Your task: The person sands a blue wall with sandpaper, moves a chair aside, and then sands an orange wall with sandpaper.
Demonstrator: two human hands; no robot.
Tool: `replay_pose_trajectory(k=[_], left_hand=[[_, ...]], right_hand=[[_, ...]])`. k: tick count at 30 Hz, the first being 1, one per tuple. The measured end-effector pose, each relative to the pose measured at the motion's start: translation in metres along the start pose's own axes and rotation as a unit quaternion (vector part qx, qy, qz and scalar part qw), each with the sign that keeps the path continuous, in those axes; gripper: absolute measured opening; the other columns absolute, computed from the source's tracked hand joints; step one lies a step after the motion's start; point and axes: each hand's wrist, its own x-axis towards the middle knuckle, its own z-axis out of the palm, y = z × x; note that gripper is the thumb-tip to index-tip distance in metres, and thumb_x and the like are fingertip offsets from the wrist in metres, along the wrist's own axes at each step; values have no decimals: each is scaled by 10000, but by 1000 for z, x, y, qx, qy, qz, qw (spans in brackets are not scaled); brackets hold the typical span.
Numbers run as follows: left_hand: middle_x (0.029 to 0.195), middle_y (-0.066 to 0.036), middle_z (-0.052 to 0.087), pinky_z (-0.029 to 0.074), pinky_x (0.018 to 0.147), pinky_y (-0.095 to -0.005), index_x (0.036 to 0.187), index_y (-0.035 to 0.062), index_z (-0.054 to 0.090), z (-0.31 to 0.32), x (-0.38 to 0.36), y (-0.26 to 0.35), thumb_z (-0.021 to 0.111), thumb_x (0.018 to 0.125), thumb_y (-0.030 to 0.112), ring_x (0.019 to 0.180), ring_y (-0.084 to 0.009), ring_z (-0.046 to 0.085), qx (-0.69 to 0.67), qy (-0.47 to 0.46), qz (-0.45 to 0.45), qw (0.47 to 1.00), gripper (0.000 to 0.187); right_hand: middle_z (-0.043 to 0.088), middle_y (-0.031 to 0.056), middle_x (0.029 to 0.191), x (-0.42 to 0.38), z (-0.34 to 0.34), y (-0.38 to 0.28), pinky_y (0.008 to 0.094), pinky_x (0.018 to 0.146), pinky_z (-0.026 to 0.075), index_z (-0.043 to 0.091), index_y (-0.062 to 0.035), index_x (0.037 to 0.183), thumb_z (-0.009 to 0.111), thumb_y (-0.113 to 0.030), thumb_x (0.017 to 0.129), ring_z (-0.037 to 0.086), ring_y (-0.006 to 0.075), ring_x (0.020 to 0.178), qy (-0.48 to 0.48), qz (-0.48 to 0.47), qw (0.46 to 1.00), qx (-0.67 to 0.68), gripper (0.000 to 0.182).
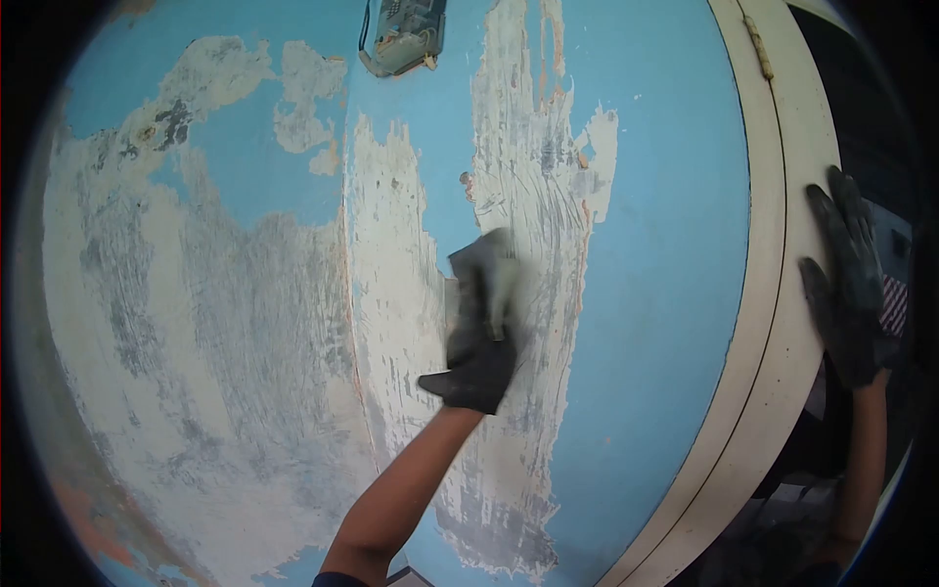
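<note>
My left hand (481,367), in a black glove, is raised against the wall at the middle of the view. Its fingers are closed on a dark grey, angular sheet that looks like sandpaper (479,252); motion blurs the hand and sheet. Behind them runs a rough white and grey patch (528,205) of scratched wall coating. At the right, my right hand (846,279), also black-gloved, rests against the cream door frame (773,323) with fingers stretched upward and apart. Nothing shows in that hand.
Blue paint (655,323) surrounds the bare patches. A grey wall phone (403,34) with a cord hangs at the top. To the left, a wide scraped area (235,323) covers the adjoining wall. A hinge (758,47) sits on the frame; beyond is a dark space.
</note>
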Motion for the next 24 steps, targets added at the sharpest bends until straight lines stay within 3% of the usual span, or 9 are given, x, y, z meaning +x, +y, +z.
replay_pose_trajectory(k=[9,10,11,12,16,19,20,21,24], left_hand=[[1289,-300,576,466,1014,-524,1355,-10,493,49,255,69,555,943,189,1181,-473,565,101,80,234,964,462],[1255,-291,605,482,999,-503,1378,6,483,84,365,-11,520,971,229,1161,-445,593,257,192,418,850,465],[1252,-273,628,499,1004,-472,1345,2,540,45,370,56,440,1010,292,1166,-413,620,458,-43,182,869,454],[1240,-260,647,516,984,-463,1265,3,618,53,415,56,344,1034,341,1120,-396,658,253,-58,-6,966,492],[1117,-250,695,517,967,-485,1170,11,668,69,396,131,352,1023,242,1076,-378,674,387,13,319,865,418],[1262,-283,634,459,1042,-485,1260,16,625,52,424,168,322,1045,342,1203,-416,610,589,-59,303,747,494],[1333,-278,605,436,1078,-460,1337,27,605,37,425,174,377,1013,429,1265,-385,586,306,-53,140,940,565],[1405,-262,565,393,1125,-434,1390,32,577,34,440,159,385,985,507,1339,-366,532,139,-26,27,990,654],[1417,-228,568,378,1133,-423,1387,24,574,55,476,144,368,990,526,1352,-372,510,232,37,80,969,672]], right_hand=[[399,248,1555,-31,-18,6,599,1175,288,473,-50,1477,561,-218,952,338,446,1466,-93,-69,992,49,558],[403,260,1547,-35,-17,7,622,1174,268,497,-47,1443,579,-235,931,337,462,1462,-112,-54,992,38,552],[403,260,1547,-35,-19,10,622,1174,268,497,-47,1443,579,-235,931,337,462,1462,-100,-52,993,35,552],[407,259,1544,-34,-22,14,621,1176,263,513,-42,1419,584,-237,927,335,462,1464,-125,-54,990,46,534],[390,254,1557,-37,-31,27,663,1168,231,508,-34,1394,595,-254,919,311,479,1471,-196,-43,975,96,531],[339,241,1590,-41,-26,34,706,1158,195,468,-69,1436,594,-280,922,260,491,1488,-239,-14,966,95,570],[392,208,1571,-38,-21,39,629,1149,249,484,-119,1468,584,-330,947,336,432,1458,-222,-39,966,128,571],[445,176,1553,-36,-17,44,551,1140,303,500,-169,1499,575,-379,971,413,373,1429,-205,-62,964,158,573],[499,203,1498,-37,-16,44,644,1093,293,579,-202,1438,630,-457,905,437,472,1381,-158,-76,974,141,593]])
